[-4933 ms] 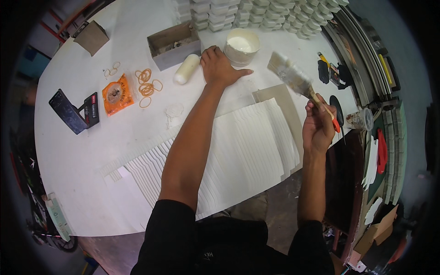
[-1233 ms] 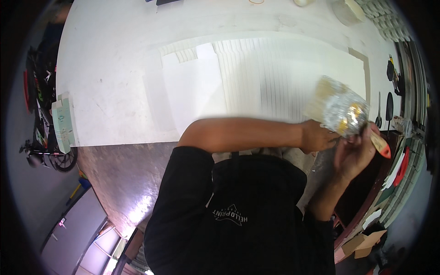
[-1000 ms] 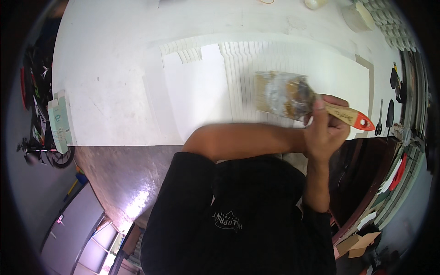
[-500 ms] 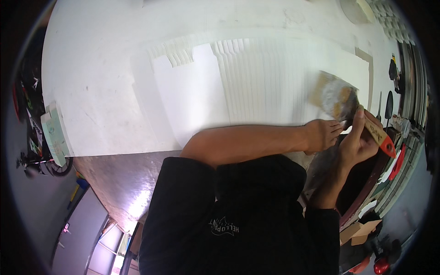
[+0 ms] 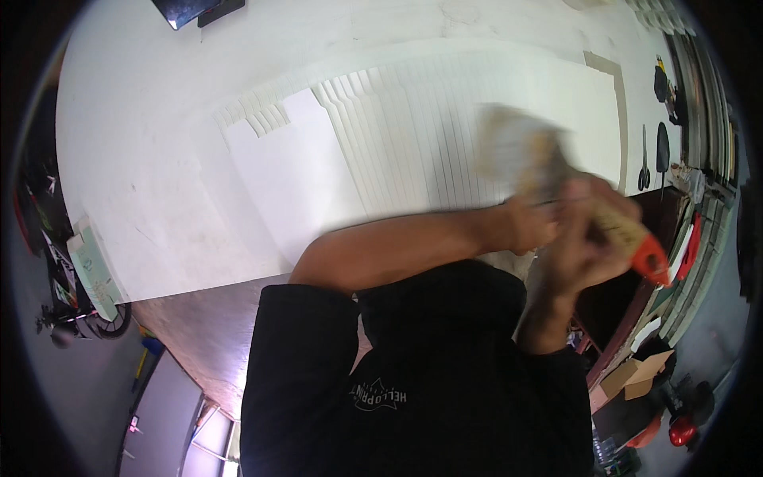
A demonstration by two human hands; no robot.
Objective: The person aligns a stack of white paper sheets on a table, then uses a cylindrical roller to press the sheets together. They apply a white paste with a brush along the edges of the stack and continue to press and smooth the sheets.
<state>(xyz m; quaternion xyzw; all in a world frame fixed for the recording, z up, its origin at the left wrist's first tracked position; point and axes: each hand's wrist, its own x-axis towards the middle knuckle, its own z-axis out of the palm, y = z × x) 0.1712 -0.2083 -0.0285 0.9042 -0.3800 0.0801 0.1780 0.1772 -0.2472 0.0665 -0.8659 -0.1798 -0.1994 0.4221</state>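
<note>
My right hand (image 5: 584, 238) is closed round the wooden handle of a wide flat brush (image 5: 524, 147). The handle ends in red, and the pale bristles are smeared by motion over the right part of the sheets. Across my front reaches my left forearm, with my left hand (image 5: 528, 226) at the near edge of the sheets, close to the brush. Its fingers are blurred and partly hidden behind the right hand. Thin white sheets (image 5: 421, 151) lie fanned in an overlapping row, their far ends notched. A wider white sheet (image 5: 306, 167) shows whole at the row's left.
The sheets lie on a white table (image 5: 143, 183). Scissors (image 5: 644, 163) and a black tool (image 5: 663, 147) rest at its right edge. A pale green box (image 5: 95, 274) is at the left corner, a dark-screened device (image 5: 183, 9) at the far edge. A cardboard box (image 5: 636, 374) stands lower right.
The brush and both hands have shifted left in the picture, and the brush is now more blurred. The view has turned too: the table's things sit differently, and the dark-screened device has come in.
</note>
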